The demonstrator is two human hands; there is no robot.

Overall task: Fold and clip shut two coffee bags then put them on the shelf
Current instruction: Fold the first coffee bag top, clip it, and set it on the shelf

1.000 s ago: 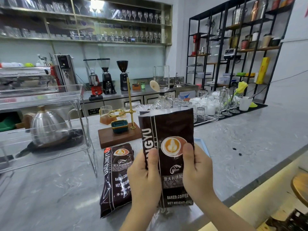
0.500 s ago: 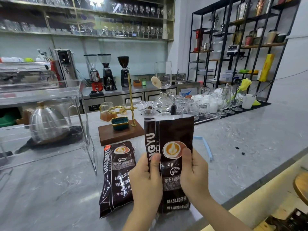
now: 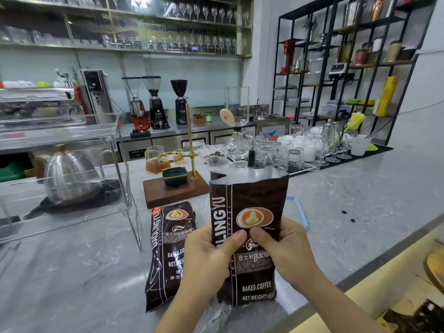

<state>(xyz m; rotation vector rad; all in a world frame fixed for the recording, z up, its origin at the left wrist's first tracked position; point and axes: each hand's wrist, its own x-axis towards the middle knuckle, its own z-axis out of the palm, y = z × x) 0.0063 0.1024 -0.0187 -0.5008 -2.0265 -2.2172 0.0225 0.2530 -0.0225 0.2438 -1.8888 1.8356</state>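
Observation:
I hold a dark brown coffee bag [image 3: 252, 203] upright on the grey marble counter [image 3: 360, 212], its top edge open and unfolded. My left hand [image 3: 209, 258] grips its left side and my right hand [image 3: 286, 253] its right side, thumbs pressed on the front below the latte logo. A second coffee bag [image 3: 165, 248] lies flat on the counter just left of my hands. A light blue clip [image 3: 299, 210] lies on the counter behind the held bag's right edge, partly hidden.
A clear acrylic shelf stand [image 3: 120, 179] with a steel kettle [image 3: 69, 174] under it stands at the left. A wooden pour-over stand [image 3: 175, 191] is behind the bags. Several glasses [image 3: 300, 152] sit on a black mat. Two loose beans [image 3: 347, 215] lie at the right. A black shelf rack [image 3: 348, 68] stands at the back right.
The held bag has come lower and stands on the counter. Both thumbs have slid toward the middle of its front. The blue clip now shows beside it.

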